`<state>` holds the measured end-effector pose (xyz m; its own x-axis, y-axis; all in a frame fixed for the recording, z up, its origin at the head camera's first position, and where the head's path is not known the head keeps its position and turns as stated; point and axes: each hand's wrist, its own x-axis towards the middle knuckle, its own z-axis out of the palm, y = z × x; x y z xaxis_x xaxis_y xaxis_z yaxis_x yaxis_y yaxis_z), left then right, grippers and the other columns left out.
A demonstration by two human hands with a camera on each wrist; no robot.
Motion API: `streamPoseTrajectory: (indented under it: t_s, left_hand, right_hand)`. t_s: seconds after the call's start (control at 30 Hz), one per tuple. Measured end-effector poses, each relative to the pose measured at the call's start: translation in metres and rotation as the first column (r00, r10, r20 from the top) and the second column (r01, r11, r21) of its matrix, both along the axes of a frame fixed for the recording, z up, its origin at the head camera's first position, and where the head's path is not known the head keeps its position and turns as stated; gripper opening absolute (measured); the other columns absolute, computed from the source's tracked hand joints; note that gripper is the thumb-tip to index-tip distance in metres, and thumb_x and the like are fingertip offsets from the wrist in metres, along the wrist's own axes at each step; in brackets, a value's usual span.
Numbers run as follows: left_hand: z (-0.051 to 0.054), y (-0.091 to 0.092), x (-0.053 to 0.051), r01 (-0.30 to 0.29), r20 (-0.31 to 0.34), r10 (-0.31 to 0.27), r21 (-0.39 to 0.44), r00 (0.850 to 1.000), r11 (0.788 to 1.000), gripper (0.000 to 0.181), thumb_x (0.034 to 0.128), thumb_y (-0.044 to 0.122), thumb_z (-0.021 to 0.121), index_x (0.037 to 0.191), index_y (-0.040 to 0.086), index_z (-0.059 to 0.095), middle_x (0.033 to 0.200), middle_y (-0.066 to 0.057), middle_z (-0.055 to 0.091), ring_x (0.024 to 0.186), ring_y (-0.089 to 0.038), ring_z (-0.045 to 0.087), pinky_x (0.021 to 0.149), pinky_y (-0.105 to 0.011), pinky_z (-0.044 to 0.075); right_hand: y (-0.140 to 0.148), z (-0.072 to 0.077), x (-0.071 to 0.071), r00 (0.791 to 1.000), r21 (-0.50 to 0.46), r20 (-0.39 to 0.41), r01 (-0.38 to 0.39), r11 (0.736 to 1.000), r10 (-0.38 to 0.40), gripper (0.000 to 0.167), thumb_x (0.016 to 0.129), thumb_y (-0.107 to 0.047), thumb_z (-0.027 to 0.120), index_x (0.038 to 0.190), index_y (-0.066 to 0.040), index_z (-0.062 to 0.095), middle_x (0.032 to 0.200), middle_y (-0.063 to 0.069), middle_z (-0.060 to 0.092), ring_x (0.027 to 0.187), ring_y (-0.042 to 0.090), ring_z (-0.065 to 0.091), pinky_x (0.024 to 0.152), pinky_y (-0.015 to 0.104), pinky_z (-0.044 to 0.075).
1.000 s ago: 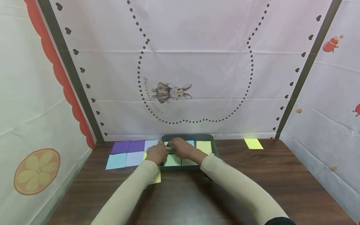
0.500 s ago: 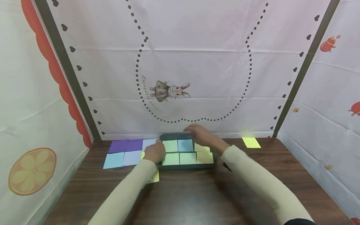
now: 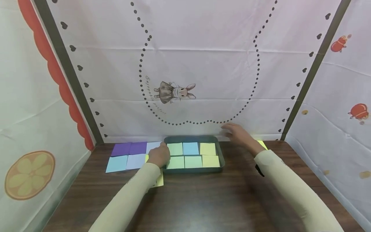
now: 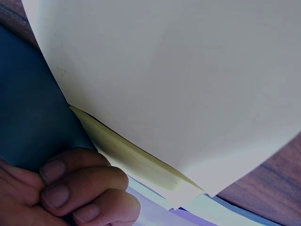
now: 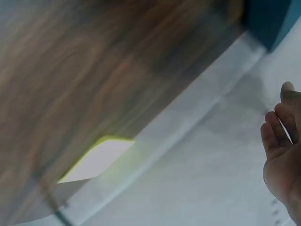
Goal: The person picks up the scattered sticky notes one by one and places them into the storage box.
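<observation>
A dark teal tray [image 3: 193, 170] holds two rows of square sticky notes: green notes [image 3: 175, 162], a blue note [image 3: 190, 148] and yellow notes [image 3: 210, 161]. My left hand [image 3: 158, 156] grips the tray's left edge; its curled fingers [image 4: 89, 183] show beside the teal wall in the left wrist view. What its fingertips press on is partly hidden. To the right of the tray, my right hand [image 3: 239, 134] is raised near the back wall, fingers extended and holding nothing. Behind its wrist lies a bright yellow note [image 5: 96, 159], partly covered in the head view.
Left of the tray lie purple notes [image 3: 129, 149], a light-blue note [image 3: 116, 163] and pale lavender notes [image 3: 135, 161]. A yellow note [image 3: 159, 181] sticks out below my left wrist. White printed cloth [image 3: 200, 71] stands behind the brown table [image 3: 188, 199] and at both sides.
My right hand has come away from the tray and swung right, from over the notes to beyond the tray's right end. My left hand stays at the tray's left edge.
</observation>
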<state>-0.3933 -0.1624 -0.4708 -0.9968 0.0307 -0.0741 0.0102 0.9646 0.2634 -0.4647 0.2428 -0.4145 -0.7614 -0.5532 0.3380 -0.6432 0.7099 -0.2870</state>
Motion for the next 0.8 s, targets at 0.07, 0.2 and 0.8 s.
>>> streamPoseTrajectory:
  t_s: [0.07, 0.2, 0.8]
  left_hand:
    - [0.008, 0.003, 0.008, -0.01, -0.015, 0.01, 0.005, 1.0, 1.0, 0.053, 0.1021, 0.012, 0.06, 0.144, -0.018, 0.049, 0.08, -0.018, 0.073, 0.075, -0.033, 0.07, 0.084, -0.058, 0.062]
    - [-0.018, -0.005, -0.013, -0.009, -0.029, 0.01, 0.015, 1.0, 1.0, 0.051, 0.1008, 0.015, 0.062, 0.142, -0.014, 0.051, 0.084, -0.02, 0.075, 0.076, -0.036, 0.07, 0.082, -0.058, 0.061]
    - [-0.047, -0.018, -0.044, 0.035, -0.032, -0.035, -0.021, 0.999, 0.999, 0.049, 0.1004, 0.019, 0.057, 0.137, -0.014, 0.051, 0.07, -0.01, 0.066, 0.063, -0.027, 0.067, 0.062, -0.047, 0.054]
  right_hand:
    - [0.016, -0.003, 0.0, 1.0, 0.012, -0.004, 0.019, 1.0, -0.019, 0.039, 0.106, -0.006, 0.073, 0.144, 0.003, 0.07, 0.144, 0.024, 0.074, 0.137, 0.044, 0.069, 0.122, 0.058, 0.052]
    - [0.048, -0.012, -0.007, 0.991, 0.065, 0.063, 0.111, 0.992, -0.115, 0.044, 0.104, -0.016, 0.08, 0.142, 0.004, 0.071, 0.148, 0.028, 0.07, 0.14, 0.048, 0.065, 0.122, 0.06, 0.051]
    - [0.102, -0.007, 0.047, 0.762, 0.326, 0.449, 0.345, 0.88, -0.465, 0.089, 0.107, -0.04, 0.076, 0.162, 0.019, 0.039, 0.155, 0.043, 0.054, 0.137, 0.053, 0.058, 0.121, 0.07, 0.045]
